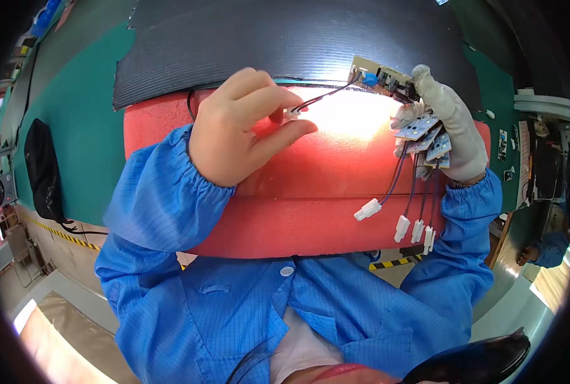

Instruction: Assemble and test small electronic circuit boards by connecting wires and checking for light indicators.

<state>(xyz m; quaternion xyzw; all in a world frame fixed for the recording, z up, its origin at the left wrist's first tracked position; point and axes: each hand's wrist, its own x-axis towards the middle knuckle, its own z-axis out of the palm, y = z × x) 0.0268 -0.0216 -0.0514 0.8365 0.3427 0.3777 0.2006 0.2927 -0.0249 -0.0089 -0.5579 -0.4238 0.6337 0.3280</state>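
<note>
Your green bench [99,153] carries a black ribbed sheet [265,38] at the far side; nearer you is a red pad [310,227]. Your bare left hand [237,128] is above the pad's far left part, your gloved right hand [456,121] at its far right. Your right fingers are clamped on the right end of a long circuit board [382,80] and on a fan of smaller boards [418,128] just nearer. Four white plugs [402,228] hang nearest you on wires. Your left thumb and finger are clamped on a small white connector [292,114], wired to the long board's left end.
</note>
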